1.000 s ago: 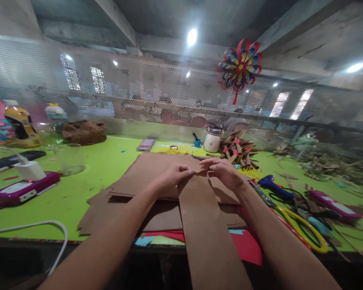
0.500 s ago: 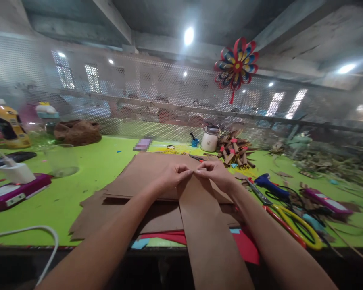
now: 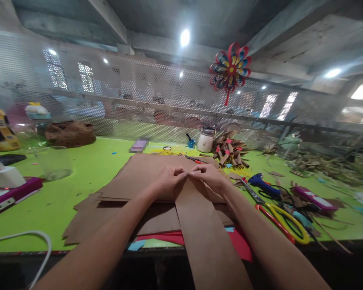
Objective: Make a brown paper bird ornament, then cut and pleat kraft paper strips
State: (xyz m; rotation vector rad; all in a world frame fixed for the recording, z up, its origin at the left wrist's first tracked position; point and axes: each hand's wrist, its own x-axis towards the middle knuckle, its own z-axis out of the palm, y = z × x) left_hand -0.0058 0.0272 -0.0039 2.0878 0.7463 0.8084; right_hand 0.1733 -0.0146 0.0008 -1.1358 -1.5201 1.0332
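A long strip of brown kraft paper [image 3: 204, 229] runs from between my hands down past the table's front edge. My left hand [image 3: 173, 177] pinches its far end at the left corner. Close beside it, my right hand [image 3: 206, 175] pinches the same end, and the fingertips of both hands almost meet. Under the strip lies a stack of brown paper sheets [image 3: 139, 175], with red paper [image 3: 242, 243] and light blue scraps showing at its front. Small red-handled scissors [image 3: 196, 160] lie just beyond my right hand.
Large red and yellow-handled scissors [image 3: 275, 221], a blue glue gun [image 3: 263, 184] and a purple power strip [image 3: 314, 199] lie on the right. Bundled brown paper rolls [image 3: 232, 151] and a white jar [image 3: 205, 140] stand behind. A clear cup [image 3: 53, 165] and another power strip [image 3: 21, 197] are left.
The view has turned slightly to the right, so most things sit further left. Both hands keep their pinch on the strip's end, with the fingertips slightly closer together.
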